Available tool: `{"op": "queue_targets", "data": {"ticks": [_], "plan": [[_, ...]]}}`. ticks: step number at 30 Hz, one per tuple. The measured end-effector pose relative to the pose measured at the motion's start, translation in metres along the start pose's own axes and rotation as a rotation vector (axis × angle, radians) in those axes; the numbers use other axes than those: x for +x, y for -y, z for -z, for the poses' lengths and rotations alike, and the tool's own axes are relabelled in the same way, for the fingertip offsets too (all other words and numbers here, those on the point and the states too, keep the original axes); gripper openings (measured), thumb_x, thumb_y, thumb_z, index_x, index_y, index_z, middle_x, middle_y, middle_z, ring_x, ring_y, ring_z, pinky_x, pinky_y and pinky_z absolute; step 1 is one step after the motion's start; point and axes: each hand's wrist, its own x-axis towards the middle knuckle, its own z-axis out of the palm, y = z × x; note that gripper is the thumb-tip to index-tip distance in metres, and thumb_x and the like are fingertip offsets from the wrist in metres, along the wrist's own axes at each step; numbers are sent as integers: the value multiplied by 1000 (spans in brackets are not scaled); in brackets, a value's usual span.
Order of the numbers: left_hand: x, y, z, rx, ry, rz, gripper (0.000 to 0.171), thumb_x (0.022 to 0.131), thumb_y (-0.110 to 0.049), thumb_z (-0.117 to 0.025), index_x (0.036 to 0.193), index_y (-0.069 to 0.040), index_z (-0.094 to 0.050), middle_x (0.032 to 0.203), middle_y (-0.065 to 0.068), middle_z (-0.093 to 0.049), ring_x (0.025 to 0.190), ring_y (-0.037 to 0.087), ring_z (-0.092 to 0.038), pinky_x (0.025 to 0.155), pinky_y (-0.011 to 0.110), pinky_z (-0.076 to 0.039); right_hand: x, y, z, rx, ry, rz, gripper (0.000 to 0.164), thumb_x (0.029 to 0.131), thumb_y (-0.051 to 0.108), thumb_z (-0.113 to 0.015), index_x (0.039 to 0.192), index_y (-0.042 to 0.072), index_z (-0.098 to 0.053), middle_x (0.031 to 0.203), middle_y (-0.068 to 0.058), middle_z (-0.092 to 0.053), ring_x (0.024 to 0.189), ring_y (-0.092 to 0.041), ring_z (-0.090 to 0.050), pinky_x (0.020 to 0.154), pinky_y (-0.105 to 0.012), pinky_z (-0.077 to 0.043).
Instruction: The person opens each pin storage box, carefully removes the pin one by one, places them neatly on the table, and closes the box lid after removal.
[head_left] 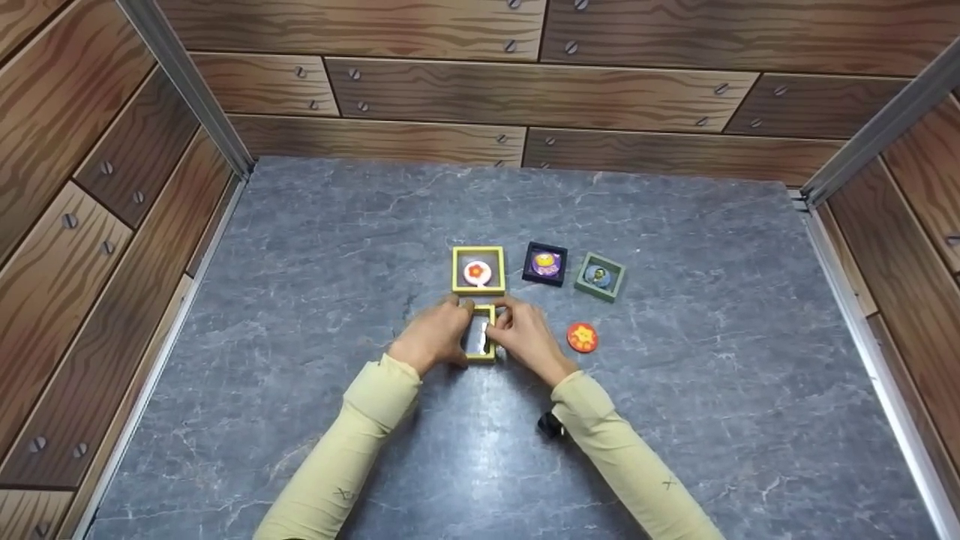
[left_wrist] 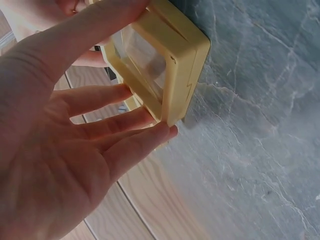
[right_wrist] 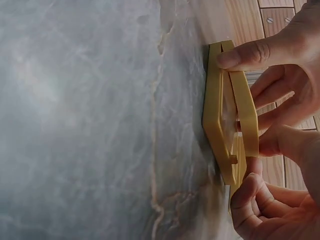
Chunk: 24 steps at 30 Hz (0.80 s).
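A square yellow display frame point(head_left: 481, 358) with clear film inside lies between my hands. My left hand point(head_left: 431, 337) grips its left side, thumb at the near edge and fingers at the far edge. In the right wrist view the frame is two halves: the lower half point(right_wrist: 215, 107) lies on the table, and the upper half point(right_wrist: 246, 107) is tilted up from it at one end. The left thumb point(right_wrist: 230, 59) presses where the halves still meet. My right hand point(head_left: 529, 337) pinches the raised end. A round orange badge with a yellow star point(head_left: 583, 337) lies right of it.
Behind the hands stand a larger yellow frame point(head_left: 478, 291) with a white flower badge, a black frame point(head_left: 529, 262) with a purple badge, and a green frame point(head_left: 619, 281) with a blue-grey badge. Wood-patterned walls point(head_left: 540, 97) border the grey marbled table point(head_left: 360, 225).
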Motion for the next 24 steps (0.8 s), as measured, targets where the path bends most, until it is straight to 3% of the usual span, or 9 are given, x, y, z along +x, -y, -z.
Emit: {"op": "queue_targets", "data": {"ticks": [6, 14, 20, 24], "plan": [[1, -5, -1, 65, 0, 3, 76, 67, -14, -99, 130, 7, -63, 124, 26, -65, 110, 41, -69, 96, 52, -64, -1, -3, -1, -10, -6, -2, 43, 82, 8, -71, 123, -6, -71, 72, 0, -71, 61, -2, -53, 59, -18, -43], [-1, -10, -3, 105, -29, 5, 75, 74, -28, -97, 130, 7, -63, 124, 25, -64, 110, 43, -68, 93, 53, -64, -1, -6, -2, 18, -17, -18, 41, 84, 8, -70, 123, -4, -72, 76, -3, -72, 64, -2, -55, 60, -17, -45], [-1, -13, -4, 142, 4, 36, 76, 74, -20, -95, 135, 8, -60, 129, 26, -61, 115, 44, -66, 91, 54, -65, -2, -8, -4, 54, 0, -41, 39, 86, 9, -71, 123, -3, -71, 78, -5, -72, 64, -4, -55, 59, -17, -45], [-2, -13, -5, 201, -13, 11, 78, 73, -23, -96, 134, 9, -60, 126, 26, -62, 112, 44, -67, 85, 52, -67, -2, -9, -4, 46, 11, -40, 38, 86, 9, -71, 122, -4, -70, 78, -4, -71, 64, -5, -55, 58, -18, -45]]}}
